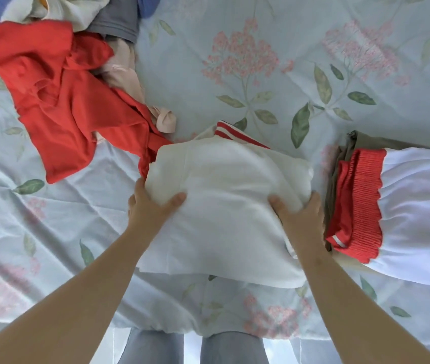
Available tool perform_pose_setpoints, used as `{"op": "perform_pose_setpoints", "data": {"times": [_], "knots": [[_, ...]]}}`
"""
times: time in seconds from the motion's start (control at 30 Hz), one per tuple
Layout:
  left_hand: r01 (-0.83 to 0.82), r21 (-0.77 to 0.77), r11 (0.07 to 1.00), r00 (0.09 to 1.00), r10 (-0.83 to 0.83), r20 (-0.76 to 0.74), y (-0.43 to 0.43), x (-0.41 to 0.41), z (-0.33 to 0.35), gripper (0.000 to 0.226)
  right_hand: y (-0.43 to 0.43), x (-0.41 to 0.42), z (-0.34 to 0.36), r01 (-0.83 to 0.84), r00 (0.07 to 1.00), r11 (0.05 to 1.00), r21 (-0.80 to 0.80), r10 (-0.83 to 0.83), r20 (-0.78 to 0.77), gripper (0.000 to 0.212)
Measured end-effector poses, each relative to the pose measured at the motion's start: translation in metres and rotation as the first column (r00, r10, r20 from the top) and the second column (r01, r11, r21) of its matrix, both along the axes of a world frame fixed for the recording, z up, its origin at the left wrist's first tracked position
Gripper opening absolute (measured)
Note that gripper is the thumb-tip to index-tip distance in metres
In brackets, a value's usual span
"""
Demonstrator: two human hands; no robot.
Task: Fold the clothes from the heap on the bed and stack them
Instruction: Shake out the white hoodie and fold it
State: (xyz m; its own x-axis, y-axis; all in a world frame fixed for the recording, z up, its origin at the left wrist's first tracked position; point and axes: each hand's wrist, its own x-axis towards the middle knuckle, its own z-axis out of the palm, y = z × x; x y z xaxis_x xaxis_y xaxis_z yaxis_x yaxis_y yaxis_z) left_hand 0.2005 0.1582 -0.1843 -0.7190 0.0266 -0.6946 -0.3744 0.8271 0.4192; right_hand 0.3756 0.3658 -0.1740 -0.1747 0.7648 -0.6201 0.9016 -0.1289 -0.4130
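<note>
A folded white garment [224, 195] with a red-and-white striped collar lies in the middle of the bed. My left hand [150, 206] grips its left side, thumb on top and fingers underneath. My right hand [300, 214] grips its right side the same way. The unfolded heap sits at the upper left: a crumpled red garment [58, 95], a pale pink piece [127, 74], a grey one [116, 19] and a cream one [58, 9]. At the right is the stack [418, 206]: white clothing with a red ribbed waistband on top of an olive-brown piece.
The bed is covered by a light blue floral sheet [261, 61]. Its front edge runs along the bottom of the view, with my legs in grey trousers [232, 348] just below it.
</note>
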Motion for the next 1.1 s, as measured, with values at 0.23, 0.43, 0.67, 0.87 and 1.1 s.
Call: {"op": "perform_pose_setpoints", "data": {"times": [0.23,0.43,0.67,0.87,1.1], "knots": [[-0.171,0.263,0.949,0.972,0.118,0.205,-0.001,-0.001,-0.002,0.081,0.003,0.027,-0.023,0.179,0.977,0.956,-0.234,-0.202,-0.075,0.086],[-0.246,0.323,0.914,0.912,0.105,0.397,-0.004,-0.009,0.041,0.064,0.015,0.028,0.008,0.18,0.926,0.912,-0.369,-0.283,-0.248,0.054],[-0.223,0.44,0.87,0.933,0.059,0.356,-0.021,0.002,0.122,0.061,0.003,0.052,0.105,0.186,0.879,0.903,-0.388,-0.33,-0.346,0.048],[-0.153,0.503,0.851,0.961,0.009,0.276,0.0,0.036,0.18,0.058,-0.002,0.1,0.173,0.239,0.844,0.883,-0.404,-0.394,-0.363,0.051],[-0.037,0.571,0.82,0.96,-0.131,0.249,0.114,0.095,0.204,0.032,0.072,0.181,0.213,0.372,0.822,0.883,-0.285,-0.456,-0.341,0.049]]}}
